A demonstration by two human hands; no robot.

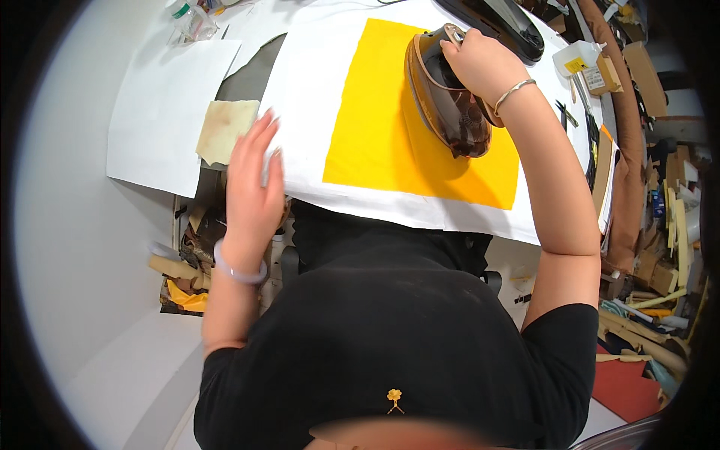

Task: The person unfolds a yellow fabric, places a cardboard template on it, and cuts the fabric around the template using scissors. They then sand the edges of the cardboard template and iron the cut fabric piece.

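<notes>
My right hand (486, 69) is closed around the handle of a glossy brown clothes iron (466, 129). The iron is over the right part of a yellow cloth (367, 112), tilted, with its shadow falling on the fabric; whether it touches the cloth I cannot tell. Beneath the yellow cloth lies a white sheet (300, 97) that hangs over the table's near edge. My left hand (255, 178) is raised at that edge on the left, fingers stretched and holding nothing. Close to its fingertips is a cream square pad (226, 129) with a brownish stain.
A black iron stand or case (510, 26) sits behind the iron. White paper boards (161, 112) and a clear bottle (191, 21) with a green cap lie left. Along the right edge are a white squeeze bottle (577, 57), small snips (568, 114) and a brown roll (634, 157).
</notes>
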